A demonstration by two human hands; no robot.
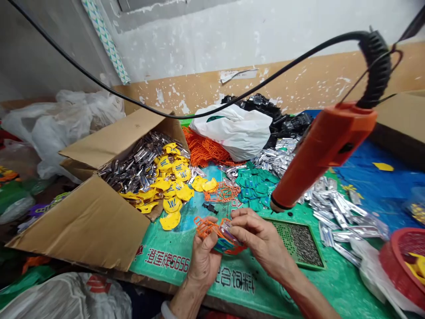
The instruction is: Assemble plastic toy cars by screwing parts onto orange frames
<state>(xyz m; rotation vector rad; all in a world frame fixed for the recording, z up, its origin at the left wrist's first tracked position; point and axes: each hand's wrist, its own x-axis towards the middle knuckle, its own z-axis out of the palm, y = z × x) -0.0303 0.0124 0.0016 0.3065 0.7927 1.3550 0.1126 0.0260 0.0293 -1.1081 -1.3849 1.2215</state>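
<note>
My left hand point(206, 262) is closed around an orange lattice plastic frame point(206, 227) with a teal-green piece point(223, 245) set in it. My right hand point(260, 235) pinches a shiny, see-through-looking part point(227, 231) at the frame's right side; its fingertips partly hide it. Just beyond the hands lie a small black plastic part point(210, 208) and another orange lattice frame point(222, 192). Above and to the right hangs an orange electric screwdriver point(322, 155), tip down, touched by neither hand.
A cardboard box point(83, 221) spills silver parts and yellow shells point(171, 204). Green pieces point(254, 184) and silver strips point(341, 212) lie behind and right. A green tray point(283, 235) holds screws. A red basket point(395, 257) stands at right. A black cable point(186, 117) crosses overhead.
</note>
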